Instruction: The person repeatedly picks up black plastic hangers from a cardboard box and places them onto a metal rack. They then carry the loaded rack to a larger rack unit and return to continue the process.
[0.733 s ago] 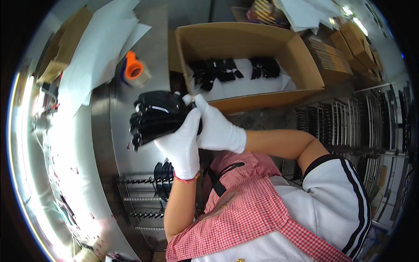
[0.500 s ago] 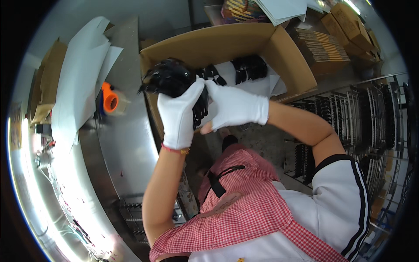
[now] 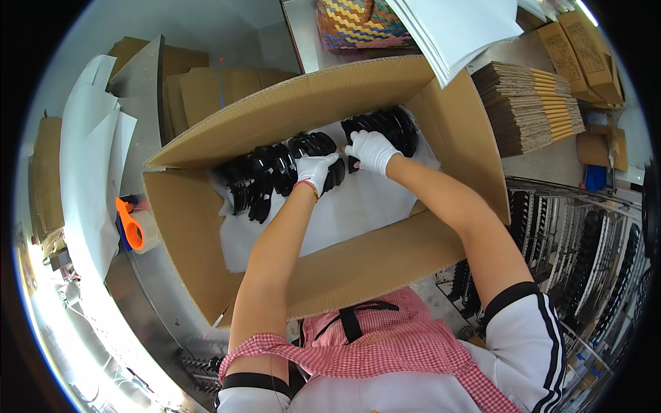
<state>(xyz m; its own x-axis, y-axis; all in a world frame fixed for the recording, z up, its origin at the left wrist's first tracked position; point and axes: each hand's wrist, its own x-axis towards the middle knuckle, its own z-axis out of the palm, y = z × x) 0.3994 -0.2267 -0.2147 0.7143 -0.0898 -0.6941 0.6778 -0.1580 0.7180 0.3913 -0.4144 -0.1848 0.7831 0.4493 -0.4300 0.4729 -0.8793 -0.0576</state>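
Through the head camera I find both of the wearer's hands, each in a white glove, lowered into an open cardboard carton [image 3: 385, 263], where the glossy black pieces are located. The pieces lie in rows on a white paper lining [image 3: 344, 220] that covers the carton's bottom. I record a left-hand row [image 3: 258, 172], a middle bundle [image 3: 311, 143] and a right-hand cluster [image 3: 401, 131], the last near the carton's right end. The left hand [image 3: 317, 171] lies across the middle bundle, fingers pointing to the right, with black pieces showing above and below it; its fingertips are partly hidden, and I cannot tell whether they grip. The right hand [image 3: 373, 151] is placed at the near left side of the right-hand cluster with its fingers bent; I cannot tell from this angle whether it is closed on a piece. The two hands are near each other and apart. A red band [image 3: 308, 184] sits at the left wrist. To the left of the carton I note an orange tape dispenser [image 3: 129, 226] on a metal table, and beyond it loose white sheets [image 3: 86, 179]. Past the far side stand a woven basket [image 3: 363, 26] and a stack of white paper [image 3: 460, 29]. To the right I list stacked flat cardboard [image 3: 527, 110] and, nearer the wearer, metal racks [image 3: 564, 255].
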